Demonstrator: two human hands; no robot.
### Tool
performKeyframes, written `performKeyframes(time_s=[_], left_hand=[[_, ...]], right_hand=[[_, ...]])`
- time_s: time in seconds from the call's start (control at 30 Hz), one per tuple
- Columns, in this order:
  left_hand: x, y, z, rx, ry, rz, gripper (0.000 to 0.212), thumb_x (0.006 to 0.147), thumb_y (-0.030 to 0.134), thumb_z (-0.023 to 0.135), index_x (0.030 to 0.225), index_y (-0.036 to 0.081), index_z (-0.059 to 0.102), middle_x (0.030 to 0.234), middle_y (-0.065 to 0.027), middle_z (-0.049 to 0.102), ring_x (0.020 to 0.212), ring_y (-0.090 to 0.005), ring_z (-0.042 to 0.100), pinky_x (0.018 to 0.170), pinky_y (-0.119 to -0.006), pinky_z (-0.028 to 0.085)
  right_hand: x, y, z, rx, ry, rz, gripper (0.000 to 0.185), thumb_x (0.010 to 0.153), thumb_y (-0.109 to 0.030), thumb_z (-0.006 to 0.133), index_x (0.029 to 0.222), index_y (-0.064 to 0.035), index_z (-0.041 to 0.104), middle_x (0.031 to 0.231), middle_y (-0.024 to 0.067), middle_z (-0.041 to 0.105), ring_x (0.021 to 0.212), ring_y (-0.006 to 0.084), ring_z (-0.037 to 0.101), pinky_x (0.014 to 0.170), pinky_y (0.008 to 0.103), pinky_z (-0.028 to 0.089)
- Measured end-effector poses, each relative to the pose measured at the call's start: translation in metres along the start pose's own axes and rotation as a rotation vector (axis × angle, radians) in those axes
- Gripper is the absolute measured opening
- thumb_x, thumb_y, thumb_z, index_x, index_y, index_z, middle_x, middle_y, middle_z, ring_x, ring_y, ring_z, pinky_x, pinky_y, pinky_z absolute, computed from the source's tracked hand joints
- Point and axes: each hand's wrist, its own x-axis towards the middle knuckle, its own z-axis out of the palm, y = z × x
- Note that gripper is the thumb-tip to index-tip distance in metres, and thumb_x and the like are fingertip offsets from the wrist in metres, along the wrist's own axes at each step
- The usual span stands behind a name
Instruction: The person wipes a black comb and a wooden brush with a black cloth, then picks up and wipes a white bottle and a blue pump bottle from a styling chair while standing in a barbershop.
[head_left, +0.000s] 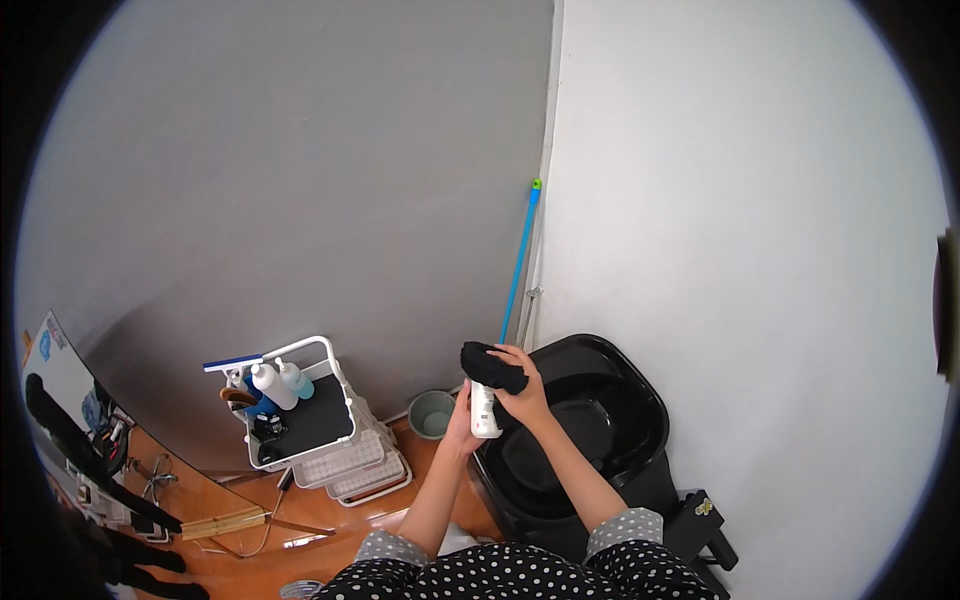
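My left hand (461, 424) is wrapped around a white bottle (484, 412) that bears some writing. A folded black cloth (491, 367) covers the bottle's top end, so the cap is hidden. From the other side my right hand (525, 394) presses that cloth against the bottle, fingers curled over it. Below and to the right of both hands sits a black wash basin (600, 360), its bowl partly hidden by my right forearm.
On the left, a white trolley (341, 397) carries a white pump bottle (274, 386), a bottle of blue liquid (295, 379) and a squeegee (232, 363). A grey-green bucket (431, 414) stands by the wall. A blue pole (519, 262) leans in the corner. A mirror (82, 405) stands far left.
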Motion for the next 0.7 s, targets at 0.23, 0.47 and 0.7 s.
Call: performKeyframes(time_s=[0.23,0.47,0.7], left_hand=[[-0.001,0.040,-0.022,-0.240,-0.273,0.147,0.079,0.082,0.071,0.034,0.126,0.006,0.042,0.124,-0.0136,0.051,0.114,-0.0304,0.048,0.096,-0.045,0.041],[-0.022,0.073,0.008,0.075,-0.048,0.359,0.057,0.090,0.038,0.050,0.134,0.006,0.031,0.132,-0.0099,0.046,0.119,-0.0270,0.045,0.099,-0.039,0.040],[-0.040,0.096,0.000,0.862,-0.034,0.620,0.053,0.090,0.011,0.055,0.131,0.007,0.021,0.114,-0.0145,0.053,0.101,-0.0217,0.057,0.087,-0.036,0.046]], right_hand=[[-0.024,-0.039,0.031,0.096,-0.286,-0.251,0.050,0.055,-0.002,0.067,0.105,-0.0102,0.062,0.120,0.0094,0.055,0.117,0.0308,0.047,0.100,0.0421,0.035],[-0.060,0.004,0.094,0.969,0.218,0.618,0.035,0.076,-0.006,0.056,0.111,-0.0004,0.056,0.107,0.0098,0.060,0.101,0.0269,0.057,0.090,0.0321,0.043],[-0.035,0.011,0.114,1.642,0.118,1.198,0.047,0.070,-0.030,0.057,0.107,-0.0015,0.055,0.102,0.0140,0.061,0.093,0.0311,0.059,0.084,0.0406,0.048]])
